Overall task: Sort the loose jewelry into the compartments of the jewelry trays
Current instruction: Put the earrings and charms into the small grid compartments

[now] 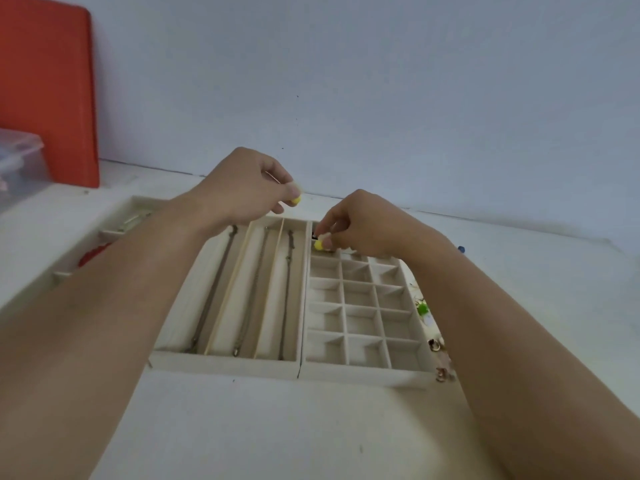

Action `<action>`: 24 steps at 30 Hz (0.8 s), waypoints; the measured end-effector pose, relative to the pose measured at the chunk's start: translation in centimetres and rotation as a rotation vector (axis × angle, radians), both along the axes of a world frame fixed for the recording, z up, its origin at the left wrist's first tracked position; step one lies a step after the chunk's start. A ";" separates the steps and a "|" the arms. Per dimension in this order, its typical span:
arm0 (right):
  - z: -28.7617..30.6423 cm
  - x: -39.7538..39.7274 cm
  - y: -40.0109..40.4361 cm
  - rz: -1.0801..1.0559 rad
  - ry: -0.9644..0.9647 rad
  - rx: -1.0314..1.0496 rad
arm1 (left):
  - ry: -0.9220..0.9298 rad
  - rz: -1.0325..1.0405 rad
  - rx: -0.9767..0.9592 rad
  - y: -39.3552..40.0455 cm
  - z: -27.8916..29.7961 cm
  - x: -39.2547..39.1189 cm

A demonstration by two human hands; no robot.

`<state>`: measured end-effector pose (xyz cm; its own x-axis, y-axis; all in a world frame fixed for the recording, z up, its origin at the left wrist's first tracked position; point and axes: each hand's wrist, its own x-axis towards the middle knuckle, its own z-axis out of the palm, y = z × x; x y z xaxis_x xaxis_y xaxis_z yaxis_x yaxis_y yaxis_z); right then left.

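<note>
Head view: two beige trays sit side by side and touching on a white table (277, 427). The long tray (221, 363) on the left has three lengthwise lanes, each with a dark chain (258, 292) lying along it. The grid tray (367, 377) on the right is divided into many small square cells; those in plain sight look bare.

The left hand (242, 188) is raised above the far end of the long tray, fingers curled, thumb and fingertips pinching a small yellow piece (295, 200). That piece hangs in the air over the far edge of the trays, touching nothing but the hand.

The right hand (363, 226) reaches over the far left corner of the grid tray, fingers curled down and pinching a second yellow piece (319, 244). This one is low at the back-row cell nearest the long tray; whether it already rests on the cell floor cannot be told. Something small and dark shows just behind it, too blurred to name.

The two yellow pieces are near each other, the left one higher and farther back.

Loose jewelry (437, 344) lies on the table just beside the grid tray's right wall, partly hidden by the right forearm: a green bit (422, 309) and some gold-toned pieces.

A third tray (114, 233) lies at far left behind the left forearm, with something red (95, 254) in it. An orange board (45, 91) leans on the wall, and a clear box (19, 161) stands before it.
</note>
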<state>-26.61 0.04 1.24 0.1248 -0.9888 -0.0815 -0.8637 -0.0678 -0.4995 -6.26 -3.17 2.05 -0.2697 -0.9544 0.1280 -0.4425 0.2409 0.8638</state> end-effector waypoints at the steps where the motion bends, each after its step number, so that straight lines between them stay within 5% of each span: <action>1: 0.0 -0.1 0.0 -0.012 -0.006 0.000 | -0.006 0.000 0.003 0.0 0.0 -0.1; 24: -0.8 0.3 0.1 0.000 0.009 -0.099 | -0.068 -0.015 0.001 0.7 -0.5 -1.3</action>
<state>-26.31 0.11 0.42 0.1241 -0.9921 0.0159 -0.8680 -0.1163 -0.4827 -7.56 -2.47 1.57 -0.2922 -0.9502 0.1085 -0.4962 0.2476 0.8322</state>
